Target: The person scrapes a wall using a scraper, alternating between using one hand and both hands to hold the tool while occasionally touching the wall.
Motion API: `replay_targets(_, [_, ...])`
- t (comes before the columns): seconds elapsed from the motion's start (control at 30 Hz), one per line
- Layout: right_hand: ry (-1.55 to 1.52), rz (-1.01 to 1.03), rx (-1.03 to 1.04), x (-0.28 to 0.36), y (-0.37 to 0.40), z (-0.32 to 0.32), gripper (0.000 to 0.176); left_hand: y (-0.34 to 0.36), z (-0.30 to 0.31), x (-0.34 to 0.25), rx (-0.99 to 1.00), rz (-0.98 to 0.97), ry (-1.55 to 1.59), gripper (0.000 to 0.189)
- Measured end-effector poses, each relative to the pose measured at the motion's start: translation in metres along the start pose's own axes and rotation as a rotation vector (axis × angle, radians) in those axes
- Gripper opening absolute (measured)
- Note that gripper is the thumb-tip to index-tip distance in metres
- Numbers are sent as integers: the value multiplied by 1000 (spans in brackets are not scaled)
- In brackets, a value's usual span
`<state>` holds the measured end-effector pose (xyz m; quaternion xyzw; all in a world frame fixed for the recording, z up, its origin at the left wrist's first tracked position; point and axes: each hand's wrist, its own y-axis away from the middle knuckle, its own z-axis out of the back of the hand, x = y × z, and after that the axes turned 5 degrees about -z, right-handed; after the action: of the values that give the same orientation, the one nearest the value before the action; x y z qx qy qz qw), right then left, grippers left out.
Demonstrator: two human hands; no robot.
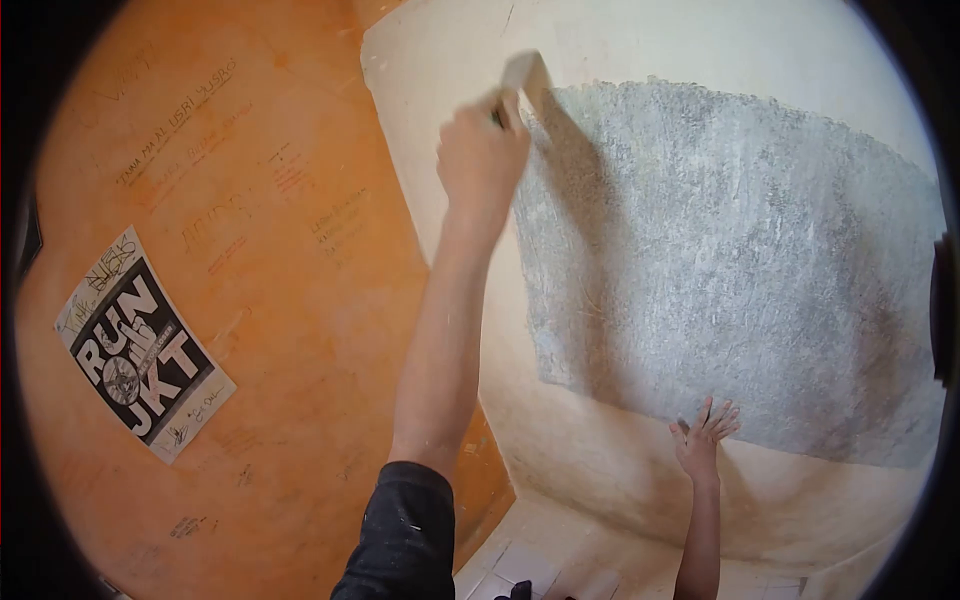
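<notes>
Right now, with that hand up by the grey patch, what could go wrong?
The left hand holds a flat tool, blurred here, near the upper left corner of the grey patch; a slip might gouge the pale wall beside it. The right hand, fingers spread, appears to rest at the patch's lower edge; a stroke straying that low could catch those fingers. The patch's top edge looks ragged, so it might crumble and drop bits toward the right hand below.

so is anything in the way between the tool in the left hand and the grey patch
Nothing visible stands between the blurred tool and the grey patch; only a shadow falls there. The right hand is well below, at the patch's lower edge.
</notes>
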<state>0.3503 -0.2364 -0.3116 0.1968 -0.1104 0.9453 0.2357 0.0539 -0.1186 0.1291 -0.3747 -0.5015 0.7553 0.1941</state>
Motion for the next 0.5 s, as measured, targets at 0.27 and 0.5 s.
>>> replay_targets(0.27, [17, -41, 66, 7, 1, 9, 98, 45, -25, 21, -15, -42, -12, 30])
replay_targets(0.5, [31, 2, 0, -3, -2, -3, 98, 38, -9, 16, 42, 4, -83, 32])
